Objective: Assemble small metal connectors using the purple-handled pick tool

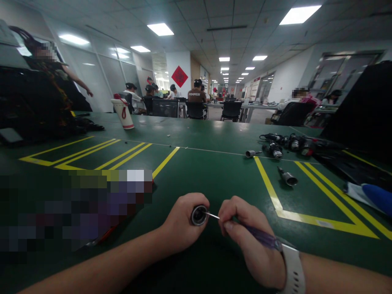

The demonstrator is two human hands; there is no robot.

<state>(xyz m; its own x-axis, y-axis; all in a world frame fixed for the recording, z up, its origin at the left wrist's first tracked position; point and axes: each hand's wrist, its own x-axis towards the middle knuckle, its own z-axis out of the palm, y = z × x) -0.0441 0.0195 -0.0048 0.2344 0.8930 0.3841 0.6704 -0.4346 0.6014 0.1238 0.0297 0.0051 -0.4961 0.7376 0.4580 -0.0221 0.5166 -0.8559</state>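
Note:
My left hand (186,222) is wrapped round a hollow metal cylinder (199,215), its dark open end facing me. A screwdriver with a clear purple handle (265,237) lies in my right hand (245,232). My fingers are closed near the front of the handle, and the thin shaft (212,215) points left. Its tip reaches the mouth of the cylinder; how deep it goes cannot be made out. Both hands are just above the green table, close together. To their right lies a cup-shaped metal piece with a shank (288,177), and a smaller similar one (251,154) is farther back.
Several metal tool parts (277,151) are clustered at the right. Yellow tape (269,185) marks the green table (214,171). A blue-and-white object (370,196) lies far right, a white cup (124,112) stands back left. A blurred-out area covers the left front. People sit beyond.

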